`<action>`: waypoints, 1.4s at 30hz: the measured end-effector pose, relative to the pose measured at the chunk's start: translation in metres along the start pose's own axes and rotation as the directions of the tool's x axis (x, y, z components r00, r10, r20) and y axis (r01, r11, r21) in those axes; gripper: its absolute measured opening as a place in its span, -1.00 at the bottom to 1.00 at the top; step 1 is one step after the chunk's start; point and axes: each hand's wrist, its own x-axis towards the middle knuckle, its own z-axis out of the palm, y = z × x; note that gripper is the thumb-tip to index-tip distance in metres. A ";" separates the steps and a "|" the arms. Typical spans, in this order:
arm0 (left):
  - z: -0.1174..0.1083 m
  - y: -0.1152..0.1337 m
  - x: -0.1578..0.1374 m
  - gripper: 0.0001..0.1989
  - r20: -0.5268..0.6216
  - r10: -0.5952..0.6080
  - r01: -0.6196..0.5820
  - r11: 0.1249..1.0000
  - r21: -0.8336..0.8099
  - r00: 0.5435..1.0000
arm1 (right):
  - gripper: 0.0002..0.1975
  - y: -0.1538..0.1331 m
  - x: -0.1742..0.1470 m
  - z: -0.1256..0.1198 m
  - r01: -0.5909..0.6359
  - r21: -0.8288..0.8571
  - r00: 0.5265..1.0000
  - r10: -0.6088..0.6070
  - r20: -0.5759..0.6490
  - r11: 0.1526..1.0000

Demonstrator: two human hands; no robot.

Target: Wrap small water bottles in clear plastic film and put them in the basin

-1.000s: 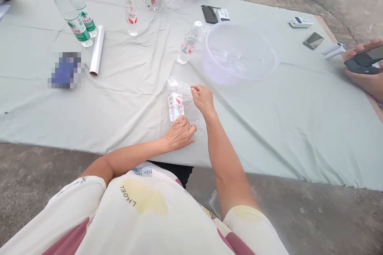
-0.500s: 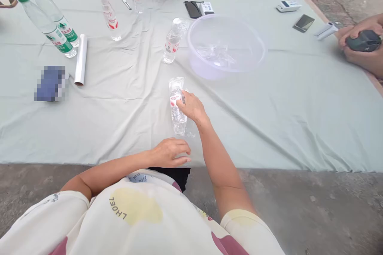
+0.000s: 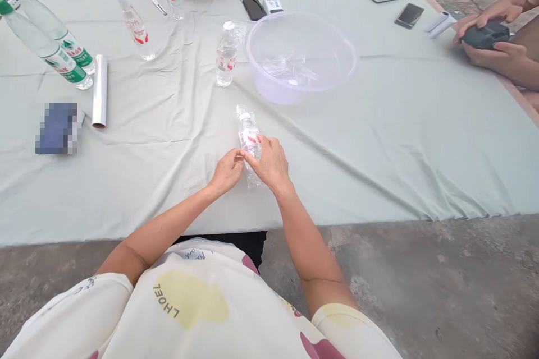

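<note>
A small clear water bottle (image 3: 249, 136) with a red and white label lies on the cloth in front of me, its white cap pointing away. Thin clear plastic film (image 3: 254, 180) is loosely around it and sticks out past both ends. My right hand (image 3: 272, 165) is closed over the bottle's right side, thumb across the lower part. On the left side, my left hand (image 3: 228, 171) has its fingers pinched together at the film's edge, close to the right thumb. The fingertips of the left hand are partly hidden.
Beyond the bottle stand a translucent purple basin (image 3: 273, 87) with crumpled plastic inside and a film-wrapped bottle (image 3: 226, 59). Leftward are a film roll (image 3: 100, 92), a blurred blue item (image 3: 56, 129) and green-capped bottles (image 3: 63, 61). A co-worker's hands (image 3: 497, 39) hold a dark object at right.
My left hand has moved up and forward from the table edge to the bottle and closed beside it. My right hand stays on the bottle. The view has shifted slightly.
</note>
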 end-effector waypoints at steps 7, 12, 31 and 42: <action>-0.004 -0.004 -0.002 -0.67 0.124 -0.251 0.279 0.897 -0.343 0.960 | -0.40 0.020 0.004 0.008 -0.143 0.314 0.989 0.145 0.019 0.939; 0.012 0.000 -0.014 -0.51 0.166 -0.219 0.271 0.849 -0.453 0.962 | -0.39 0.018 -0.009 0.025 -0.264 0.661 0.958 0.269 0.096 0.702; -0.058 -0.020 -0.055 -0.36 0.070 -0.051 0.085 0.747 -0.660 0.996 | -0.41 0.017 0.023 0.038 0.189 0.611 0.981 -0.173 -0.085 0.769; -0.080 -0.015 -0.051 -0.49 0.038 -0.046 0.056 0.480 -0.876 0.998 | -0.50 -0.023 -0.002 0.048 0.117 0.922 0.981 0.101 -0.165 0.370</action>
